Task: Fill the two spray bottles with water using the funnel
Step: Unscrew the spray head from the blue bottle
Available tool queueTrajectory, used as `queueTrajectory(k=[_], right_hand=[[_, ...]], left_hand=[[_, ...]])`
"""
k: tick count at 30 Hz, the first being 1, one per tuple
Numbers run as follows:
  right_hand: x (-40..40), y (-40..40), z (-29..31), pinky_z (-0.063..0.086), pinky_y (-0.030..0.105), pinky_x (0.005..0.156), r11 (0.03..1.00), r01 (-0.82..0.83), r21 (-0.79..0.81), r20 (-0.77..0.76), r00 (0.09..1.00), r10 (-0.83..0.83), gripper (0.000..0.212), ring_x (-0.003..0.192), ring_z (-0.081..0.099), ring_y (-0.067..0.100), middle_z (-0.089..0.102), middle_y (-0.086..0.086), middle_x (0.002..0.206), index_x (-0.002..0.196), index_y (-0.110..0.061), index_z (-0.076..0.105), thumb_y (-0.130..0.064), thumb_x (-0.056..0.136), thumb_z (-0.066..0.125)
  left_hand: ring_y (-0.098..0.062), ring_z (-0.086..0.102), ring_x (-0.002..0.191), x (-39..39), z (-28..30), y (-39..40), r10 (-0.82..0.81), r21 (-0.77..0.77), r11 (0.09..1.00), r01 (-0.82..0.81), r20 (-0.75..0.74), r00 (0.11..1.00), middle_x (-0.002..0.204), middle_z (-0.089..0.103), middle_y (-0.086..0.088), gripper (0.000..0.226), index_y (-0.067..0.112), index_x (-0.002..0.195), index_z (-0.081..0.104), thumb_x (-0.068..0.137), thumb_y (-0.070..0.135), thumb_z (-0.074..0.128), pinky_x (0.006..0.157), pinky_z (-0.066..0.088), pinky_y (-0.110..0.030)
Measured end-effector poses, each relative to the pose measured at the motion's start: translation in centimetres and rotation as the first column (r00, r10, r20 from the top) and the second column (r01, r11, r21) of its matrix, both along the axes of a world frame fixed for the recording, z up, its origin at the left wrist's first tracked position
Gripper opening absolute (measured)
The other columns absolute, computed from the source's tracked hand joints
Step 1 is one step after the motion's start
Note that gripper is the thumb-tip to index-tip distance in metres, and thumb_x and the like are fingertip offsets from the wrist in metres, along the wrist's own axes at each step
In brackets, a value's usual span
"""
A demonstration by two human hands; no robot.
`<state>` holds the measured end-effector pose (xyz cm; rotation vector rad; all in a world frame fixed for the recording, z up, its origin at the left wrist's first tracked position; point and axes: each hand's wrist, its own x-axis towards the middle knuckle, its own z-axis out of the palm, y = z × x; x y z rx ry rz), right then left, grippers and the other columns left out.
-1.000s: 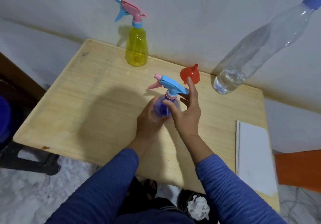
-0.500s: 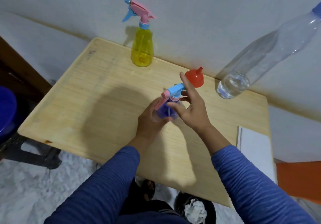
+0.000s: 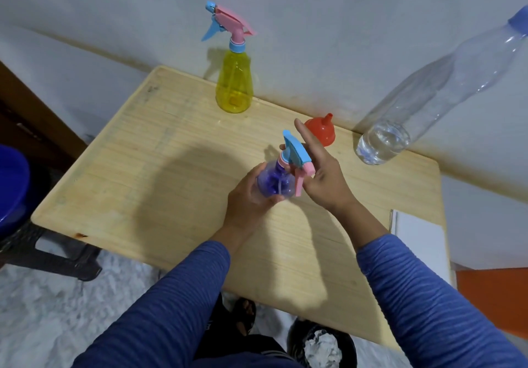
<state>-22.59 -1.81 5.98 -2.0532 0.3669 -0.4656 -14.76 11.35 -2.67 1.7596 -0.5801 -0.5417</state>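
Purple spray bottle [image 3: 275,180]: mid-desk, body gripped by left hand [image 3: 248,196], steadied for unscrewing. Right hand [image 3: 321,172]: fingers extended, pressed against spray head [image 3: 295,155], apparently turning it. Yellow spray bottle [image 3: 234,85], funnel [image 3: 320,131], water bottle [image 3: 428,93]: waiting along desk [image 3: 143,167] far edge.

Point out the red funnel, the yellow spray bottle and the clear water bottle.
red funnel [image 3: 321,132]: head view, on its cone.
yellow spray bottle [image 3: 234,85]: head view, on its body.
clear water bottle [image 3: 428,90]: head view, on its mid body.

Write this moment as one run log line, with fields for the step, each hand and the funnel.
step: unscrewing sprayer | left hand: grips purple spray bottle | right hand: on blue spray head | funnel: inverted on table, unused
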Motion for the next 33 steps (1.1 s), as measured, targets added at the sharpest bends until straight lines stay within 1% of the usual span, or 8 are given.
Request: queueTrajectory(k=[4,8,13,19,22,26,30,33], right_hand=[[-0.1,-0.6,0.6,0.041,0.009,0.093,0.999,-0.046,-0.02,-0.027,0.999,0.046,0.067,0.104,0.056,-0.01,0.053,-0.017,0.122,0.14,-0.024,0.032,-0.025,0.082,0.067],[-0.1,-1.6,0.8,0.047,0.033,0.102,0.995,-0.101,0.006,-0.092,0.991,0.101,0.069,0.118,0.056,0.006,0.052,-0.005,0.137,0.141,-0.029,0.035,0.0,0.082,0.054],[0.3,-2.1,0.8,0.042,0.018,0.098,0.991,-0.131,-0.031,-0.125,0.984,0.126,0.071,0.117,0.054,0.002,0.052,-0.002,0.136,0.143,-0.024,0.035,0.002,0.084,0.064],[0.3,-2.0,1.3,0.043,0.047,0.106,0.982,-0.168,0.092,-0.12,0.977,0.178,0.066,0.127,0.051,0.017,0.049,0.002,0.14,0.14,-0.028,0.038,0.005,0.085,0.054],[0.7,-1.8,2.9,0.047,0.039,0.1,0.975,-0.158,0.154,-0.024,0.986,0.164,0.057,0.119,0.057,0.016,0.058,-0.01,0.12,0.138,-0.027,0.04,-0.014,0.086,0.056],[2.4,-2.3,5.6,0.048,0.028,0.085,0.986,-0.146,0.077,0.078,0.987,0.14,0.064,0.083,0.051,0.017,0.055,-0.006,0.095,0.141,-0.028,0.034,-0.015,0.086,0.065],[4.5,-2.4,7.8,0.043,0.019,0.078,0.989,-0.149,0.0,0.098,0.984,0.149,0.068,0.078,0.047,0.013,0.054,0.003,0.1,0.141,-0.027,0.035,-0.014,0.084,0.069],[6.0,-2.7,9.4,0.04,0.01,0.072,0.989,-0.12,-0.087,0.101,0.986,0.129,0.069,0.07,0.044,-0.001,0.049,-0.012,0.093,0.141,-0.025,0.034,-0.011,0.083,0.069]], left_hand=[[-0.007,0.057,0.11,0.0,0.1,0.0,-0.022,-0.007,1.0,0.022,0.0,1.0,0.123,0.058,0.013,0.076,0.031,0.13,0.049,0.061,0.049,0.074,0.09,0.047,-0.02],[-0.008,0.056,0.112,0.2,0.0,0.0,-0.029,0.011,1.0,0.03,-0.023,0.999,0.127,0.058,0.009,0.082,0.03,0.132,0.048,0.056,0.057,0.068,0.094,0.048,-0.025],[-0.006,0.055,0.114,0.7,-0.4,0.1,-0.075,0.026,0.997,0.076,-0.02,0.997,0.129,0.057,0.008,0.079,0.031,0.133,0.046,0.062,0.05,0.074,0.094,0.048,-0.024],[-0.007,0.055,0.113,1.5,-0.7,0.1,-0.114,0.046,0.993,0.113,0.015,0.993,0.129,0.057,0.006,0.074,0.03,0.133,0.046,0.068,0.031,0.081,0.094,0.048,-0.022],[-0.007,0.057,0.11,1.4,-0.8,0.1,-0.102,0.041,0.994,0.101,0.006,0.995,0.126,0.058,0.008,0.074,0.031,0.132,0.047,0.066,0.03,0.082,0.093,0.048,-0.021],[-0.006,0.056,0.111,1.3,-0.7,0.2,-0.105,0.03,0.994,0.105,-0.015,0.994,0.127,0.056,0.011,0.075,0.036,0.133,0.046,0.066,0.031,0.082,0.094,0.045,-0.019],[-0.003,0.056,0.109,1.1,-0.6,0.3,-0.098,0.05,0.994,0.1,-0.029,0.995,0.124,0.057,0.013,0.073,0.041,0.13,0.046,0.066,0.035,0.079,0.09,0.045,-0.017],[0.002,0.055,0.102,1.0,0.1,0.4,-0.097,0.05,0.994,0.099,-0.034,0.995,0.117,0.056,0.018,0.07,0.043,0.129,0.046,0.066,0.034,0.077,0.084,0.044,-0.01]])
